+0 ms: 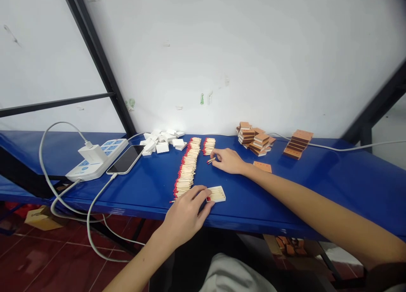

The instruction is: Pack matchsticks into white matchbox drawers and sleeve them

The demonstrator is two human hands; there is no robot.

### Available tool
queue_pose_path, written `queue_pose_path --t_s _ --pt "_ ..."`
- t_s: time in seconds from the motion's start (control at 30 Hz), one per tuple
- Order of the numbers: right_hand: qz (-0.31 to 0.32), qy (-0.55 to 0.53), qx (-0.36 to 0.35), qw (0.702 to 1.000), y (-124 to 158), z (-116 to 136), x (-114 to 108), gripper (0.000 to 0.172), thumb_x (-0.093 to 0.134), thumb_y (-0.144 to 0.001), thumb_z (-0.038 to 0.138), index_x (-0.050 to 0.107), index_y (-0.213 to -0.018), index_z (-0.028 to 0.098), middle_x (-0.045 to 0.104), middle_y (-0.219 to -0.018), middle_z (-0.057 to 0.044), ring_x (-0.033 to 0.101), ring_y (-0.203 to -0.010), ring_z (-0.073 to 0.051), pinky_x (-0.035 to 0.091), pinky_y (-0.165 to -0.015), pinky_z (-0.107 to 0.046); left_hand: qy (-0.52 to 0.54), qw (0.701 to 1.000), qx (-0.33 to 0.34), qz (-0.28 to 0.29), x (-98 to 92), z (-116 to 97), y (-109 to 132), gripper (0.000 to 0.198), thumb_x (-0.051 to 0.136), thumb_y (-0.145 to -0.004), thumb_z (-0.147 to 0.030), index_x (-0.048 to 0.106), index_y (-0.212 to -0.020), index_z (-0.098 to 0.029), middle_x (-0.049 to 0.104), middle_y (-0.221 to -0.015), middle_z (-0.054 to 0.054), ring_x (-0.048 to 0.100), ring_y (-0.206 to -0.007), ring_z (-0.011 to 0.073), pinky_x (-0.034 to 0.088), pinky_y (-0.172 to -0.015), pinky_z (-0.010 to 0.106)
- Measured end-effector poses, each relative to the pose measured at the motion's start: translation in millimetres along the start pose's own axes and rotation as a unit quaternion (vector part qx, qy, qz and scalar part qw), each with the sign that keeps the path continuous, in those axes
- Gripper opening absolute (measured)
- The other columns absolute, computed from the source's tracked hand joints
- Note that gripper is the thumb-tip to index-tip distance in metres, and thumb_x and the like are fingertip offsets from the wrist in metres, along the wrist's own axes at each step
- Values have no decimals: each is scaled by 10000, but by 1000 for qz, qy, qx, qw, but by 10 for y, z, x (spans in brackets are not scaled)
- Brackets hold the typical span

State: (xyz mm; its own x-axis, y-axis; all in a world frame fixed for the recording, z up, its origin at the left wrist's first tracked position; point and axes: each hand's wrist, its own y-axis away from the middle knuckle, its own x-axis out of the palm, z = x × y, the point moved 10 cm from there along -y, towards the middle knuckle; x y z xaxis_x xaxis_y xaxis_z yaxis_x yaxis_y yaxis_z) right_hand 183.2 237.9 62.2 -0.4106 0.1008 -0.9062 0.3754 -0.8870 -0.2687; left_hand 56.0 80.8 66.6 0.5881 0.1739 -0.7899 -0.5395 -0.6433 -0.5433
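My left hand (pixel 189 211) is closed on the left end of a small white matchbox tray (pixel 224 194), near the table's front edge. Several matches (pixel 217 193) lie in that tray. Farther back, my right hand (pixel 229 161) pinches a few red-tipped matches (pixel 210 160) between thumb and fingers, just above the table. A short row of matches (pixel 209 146) lies right behind these fingertips. To the left stretches a long row of matches (pixel 186 169), red heads facing left. An orange-brown matchbox cover (pixel 262 167) rests beside my right forearm.
White trays (pixel 162 147) are heaped at the back left, beside a phone (pixel 126 160) and a power strip (pixel 95 167) with white cables. Filled-looking matchboxes (pixel 253 137) are piled at the back right, near stacked brown covers (pixel 298 144). Everything stands on the blue table (pixel 336 186) against a white wall.
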Motion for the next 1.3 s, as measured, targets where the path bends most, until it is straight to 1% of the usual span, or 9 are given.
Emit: queue_pose_path --t_s 0.27,0.37,0.57,0.73,0.87,0.97,1.07,1.17,1.3 --pt "-9 4 18 1000 -15 -53 6 133 564 -840 329 650 -858 229 613 -653 26 535 -630 -134 245 -562 -246 -1 1000 0 0 13 5 -2 186 493 -995 -242 592 -1147 -201 647 -1148 83 660 -1010 218 562 -905 376" --pt "-15 5 17 1000 -18 -59 7 147 564 -846 339 658 -864 228 628 -671 22 536 -628 -133 248 -560 -246 3 1000 -1 2 17 7 0 184 501 -992 -241 592 -1148 -203 646 -1153 84 658 -1018 220 560 -913 378" --pt "-14 -4 1 1000 -7 -14 6 154 556 -844 289 689 -887 225 670 -742 11 543 -639 -128 269 -582 -246 5 1000 -6 1 8 14 -1 185 503 -991 -247 602 -1138 -198 648 -1153 88 663 -1013 220 566 -908 378" --pt "-17 -5 -3 1000 6 10 -9 154 559 -842 294 693 -881 226 658 -724 17 540 -623 -126 276 -577 -248 5 1000 -9 1 -3 13 2 185 495 -990 -244 606 -1131 -198 650 -1146 92 668 -1006 220 571 -904 380" --pt "-24 9 5 1000 13 8 -30 226 533 -871 309 695 -1009 228 665 -731 5 568 -653 -145 291 -581 -252 8 1000 -7 -2 -6 12 -3 182 495 -990 -240 601 -1132 -199 650 -1146 92 667 -1003 220 570 -906 379" --pt "-23 27 3 999 9 19 -31 322 517 -895 324 684 -1155 234 713 -883 -30 616 -767 -173 351 -646 -256 7 1000 -6 0 -2 10 -6 181 498 -990 -240 599 -1133 -197 647 -1149 92 665 -1006 222 569 -907 384" --pt "-5 39 -7 999 1 31 11 384 510 -905 325 662 -1250 249 727 -1029 -51 641 -892 -197 399 -732 -266 7 1000 -10 5 4 13 -5 179 500 -989 -241 599 -1131 -194 646 -1148 91 663 -1005 225 571 -900 389" --pt "3 43 -9 999 -3 22 34 397 512 -906 327 658 -1267 249 725 -1082 -56 644 -949 -209 412 -765 -271 6 1000 -9 5 2 8 -4 184 497 -989 -241 599 -1134 -191 646 -1146 94 665 -1003 227 574 -896 393" --pt "-1 39 -10 999 -1 27 24 385 509 -903 317 670 -1245 240 725 -1004 -49 641 -882 -195 406 -744 -268 2 1000 -6 0 -2 5 -4 193 500 -987 -243 601 -1144 -196 649 -1148 98 670 -1006 227 576 -897 388"
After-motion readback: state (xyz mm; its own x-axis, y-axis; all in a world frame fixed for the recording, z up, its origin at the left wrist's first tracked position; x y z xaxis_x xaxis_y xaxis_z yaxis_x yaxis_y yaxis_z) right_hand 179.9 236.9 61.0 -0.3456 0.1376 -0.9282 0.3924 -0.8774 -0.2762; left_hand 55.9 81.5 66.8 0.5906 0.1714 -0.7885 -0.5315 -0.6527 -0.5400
